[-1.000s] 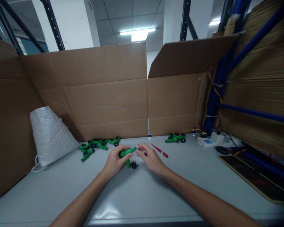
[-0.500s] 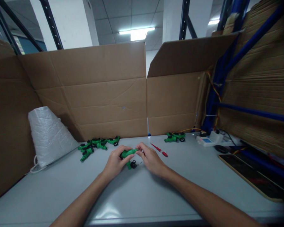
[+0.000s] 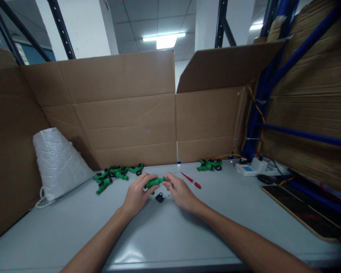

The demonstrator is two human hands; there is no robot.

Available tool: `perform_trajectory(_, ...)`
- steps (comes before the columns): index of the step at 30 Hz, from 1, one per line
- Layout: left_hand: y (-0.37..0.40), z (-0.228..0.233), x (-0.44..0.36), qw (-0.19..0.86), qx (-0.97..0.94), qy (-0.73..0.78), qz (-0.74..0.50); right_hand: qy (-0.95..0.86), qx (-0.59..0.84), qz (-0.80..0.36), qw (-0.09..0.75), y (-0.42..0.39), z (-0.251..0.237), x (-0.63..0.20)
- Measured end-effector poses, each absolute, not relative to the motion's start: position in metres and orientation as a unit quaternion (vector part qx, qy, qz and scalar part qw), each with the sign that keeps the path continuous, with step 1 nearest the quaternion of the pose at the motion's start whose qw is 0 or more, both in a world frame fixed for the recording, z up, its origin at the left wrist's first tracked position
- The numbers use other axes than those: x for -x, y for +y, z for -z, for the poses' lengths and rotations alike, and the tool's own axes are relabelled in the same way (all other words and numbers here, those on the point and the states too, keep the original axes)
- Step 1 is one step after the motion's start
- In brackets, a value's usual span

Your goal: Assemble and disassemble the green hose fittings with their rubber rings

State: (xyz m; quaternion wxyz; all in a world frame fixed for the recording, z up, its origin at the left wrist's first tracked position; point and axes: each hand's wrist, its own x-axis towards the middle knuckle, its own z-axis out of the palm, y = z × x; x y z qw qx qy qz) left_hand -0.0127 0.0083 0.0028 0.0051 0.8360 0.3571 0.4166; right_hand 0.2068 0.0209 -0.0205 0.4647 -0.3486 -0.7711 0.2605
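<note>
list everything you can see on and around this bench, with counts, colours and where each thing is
green plastic part: one, green, held between both hands
small black piece: one, black, on the table below the hands
pile of green parts: several, green with black, far left of the hands
green assembly: one, green, far right by the cardboard
screwdriver: one, red, right of the hands
white bag: one, left
cardboard walls: brown, behind
white device: one, far right
table: grey
left hand: grips the part
right hand: at the part's tip
</note>
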Motion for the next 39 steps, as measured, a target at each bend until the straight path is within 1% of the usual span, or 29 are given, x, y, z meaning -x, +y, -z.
perform_trajectory(9, 0.009, -0.002, 0.013, -0.039, -0.832, 0.360, -0.421, -0.725, 0.337, -0.328, 0.504, 0.018, 0.021, -0.203)
perform_trajectory(11, 0.010, -0.003, 0.014, -0.078, -0.838, 0.367, -0.396, -0.723, 0.340, -0.328, 0.504, 0.017, 0.021, -0.203)
perform_trajectory(15, 0.012, -0.004, 0.020, -0.190, -0.850, 0.387, -0.302, -0.713, 0.349, -0.358, 0.491, 0.020, 0.025, -0.202)
perform_trajectory(17, 0.014, -0.002, 0.023, -0.215, -0.856, 0.386, -0.267, -0.703, 0.357, -0.374, 0.489, 0.023, 0.027, -0.203)
perform_trajectory(20, 0.014, 0.000, 0.023, -0.197, -0.867, 0.380, -0.255, -0.696, 0.383, -0.354, 0.493, 0.028, 0.029, -0.205)
perform_trajectory(24, 0.011, -0.001, 0.018, -0.138, -0.862, 0.382, -0.303, -0.718, 0.405, -0.309, 0.474, 0.032, 0.031, -0.209)
perform_trajectory(27, 0.009, -0.002, 0.015, -0.089, -0.855, 0.377, -0.345, -0.725, 0.374, -0.337, 0.470, 0.031, 0.031, -0.209)
perform_trajectory(30, 0.008, -0.001, 0.014, -0.053, -0.851, 0.373, -0.366, -0.710, 0.350, -0.372, 0.486, 0.029, 0.031, -0.205)
perform_trajectory(35, 0.010, 0.001, 0.015, -0.072, -0.853, 0.374, -0.357, -0.679, 0.351, -0.411, 0.497, 0.026, 0.029, -0.201)
perform_trajectory(39, 0.012, 0.002, 0.018, -0.088, -0.855, 0.386, -0.336, -0.675, 0.369, -0.381, 0.513, 0.028, 0.028, -0.204)
